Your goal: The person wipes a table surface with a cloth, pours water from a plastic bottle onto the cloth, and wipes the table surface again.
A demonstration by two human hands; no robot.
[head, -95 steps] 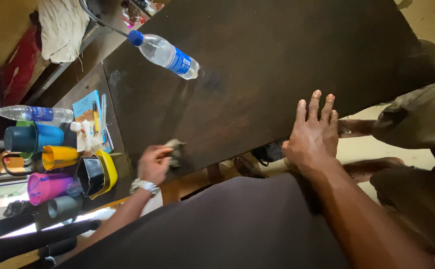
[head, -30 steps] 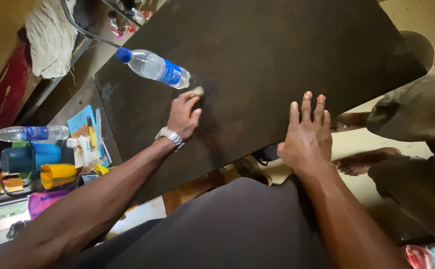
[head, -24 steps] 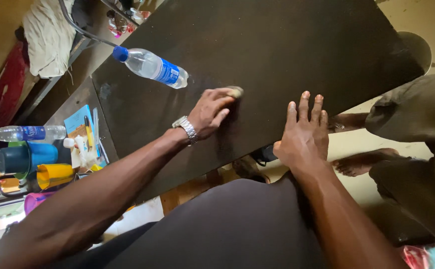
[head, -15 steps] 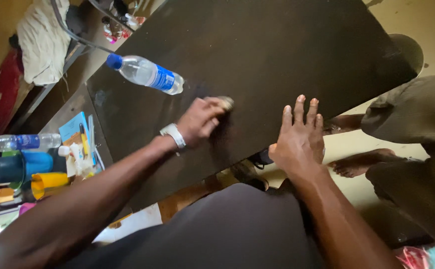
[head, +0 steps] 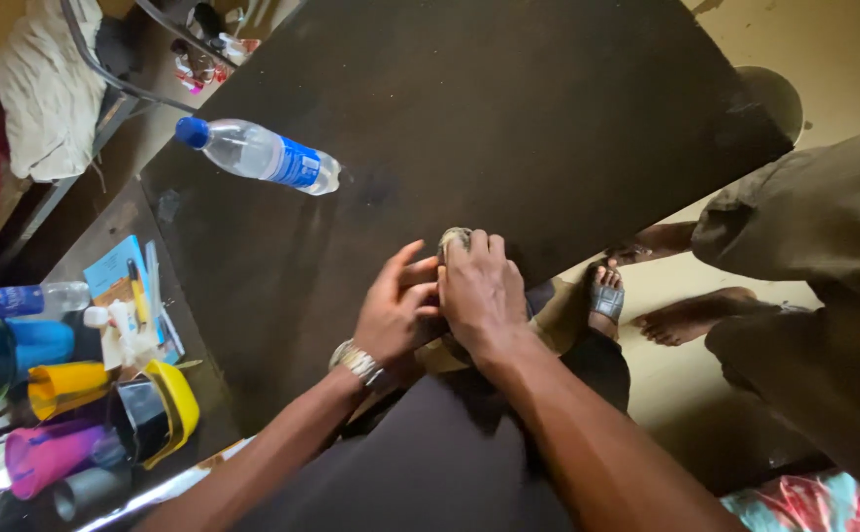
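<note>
A: Held what, and where?

B: Small wad of greyish cloth point(head: 453, 239), pinched at the near edge of the dark tabletop point(head: 509, 108). Right hand point(head: 481, 296) curled over it, fingers point(head: 476, 248) pressed together on top; left hand point(head: 396, 311) laid against it from the side, fingers partly spread, thumb tucked toward the wad. Mostly covered, so little of the cloth seen.

A: Handled how, by the look of it?

B: Judged soft, light and limp; nothing fragile. Best gripped bunched, whole wad under the fingertips, not by a loose corner.

A: Surrounded by what?

B: Clear water bottle point(head: 258, 155) with blue cap and label, lying on its side, well apart from both hands. Off the left edge: second bottle point(head: 21, 300), blue cup point(head: 11, 350), yellow cup point(head: 66, 386), pink cup point(head: 46, 456), blue booklet with a pen point(head: 120, 276). Beside the right edge, another person's sandalled foot point(head: 606, 296) and bare foot point(head: 686, 320) on the floor. Nothing between hands and cloth.
</note>
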